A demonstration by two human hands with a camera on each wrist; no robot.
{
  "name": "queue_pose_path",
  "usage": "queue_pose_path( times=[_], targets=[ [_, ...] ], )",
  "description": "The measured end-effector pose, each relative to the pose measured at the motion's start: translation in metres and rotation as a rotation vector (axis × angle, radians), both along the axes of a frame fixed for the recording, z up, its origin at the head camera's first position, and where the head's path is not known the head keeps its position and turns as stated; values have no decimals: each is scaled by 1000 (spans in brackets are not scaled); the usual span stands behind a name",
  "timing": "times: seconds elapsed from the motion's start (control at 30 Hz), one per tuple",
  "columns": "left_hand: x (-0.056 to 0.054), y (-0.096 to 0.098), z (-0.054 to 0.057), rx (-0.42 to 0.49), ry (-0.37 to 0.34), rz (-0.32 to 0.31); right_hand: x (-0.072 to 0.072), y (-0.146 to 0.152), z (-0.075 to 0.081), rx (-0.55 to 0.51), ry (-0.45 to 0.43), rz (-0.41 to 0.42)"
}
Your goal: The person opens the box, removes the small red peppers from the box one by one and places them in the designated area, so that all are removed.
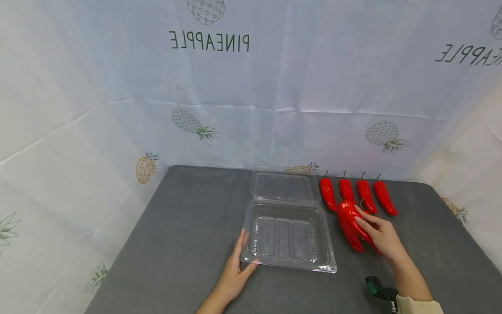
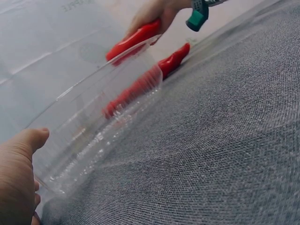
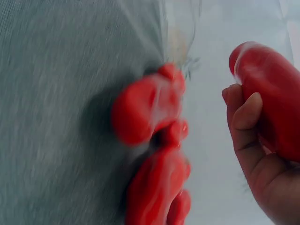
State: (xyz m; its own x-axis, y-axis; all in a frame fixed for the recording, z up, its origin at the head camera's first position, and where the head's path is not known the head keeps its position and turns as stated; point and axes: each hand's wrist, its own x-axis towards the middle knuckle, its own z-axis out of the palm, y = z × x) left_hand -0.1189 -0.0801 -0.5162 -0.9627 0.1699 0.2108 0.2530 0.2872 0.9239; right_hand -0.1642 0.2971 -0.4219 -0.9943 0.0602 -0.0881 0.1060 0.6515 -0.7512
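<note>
A clear plastic clamshell box [image 1: 327, 257] lies with its lid [image 1: 284, 185] folded back behind it. My left hand [image 1: 231, 277] grips the box at its front left corner. In the left wrist view the thumb [image 2: 35, 138] lies at the rim, with other fingers lower down outside the wall. Right of the box, my right hand [image 1: 380, 235] holds a red chili pepper [image 3: 276, 93], raised off the table. Below it in the head view, another red chili pepper [image 1: 356, 244] shows, partly hidden by the held one.
Several red chili peppers [image 1: 364, 194] stand in a row at the back right, stems toward the curtain. A pineapple-print curtain [image 1: 274, 83] closes off the back and sides of the dark grey table [image 1: 188, 226]. A black and green device [image 1: 378, 288] sits at my right wrist.
</note>
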Motion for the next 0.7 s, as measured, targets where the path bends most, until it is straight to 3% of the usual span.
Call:
queue_pose_path(
  times=[0.43, 0.7],
  targets=[
    [0, 1, 1, -2, 23, 5, 1, 45, -14, -40, -7, -110],
    [0, -1, 2, -7, 5, 1, 0, 63, -17, -105, -84, -208]
  ],
)
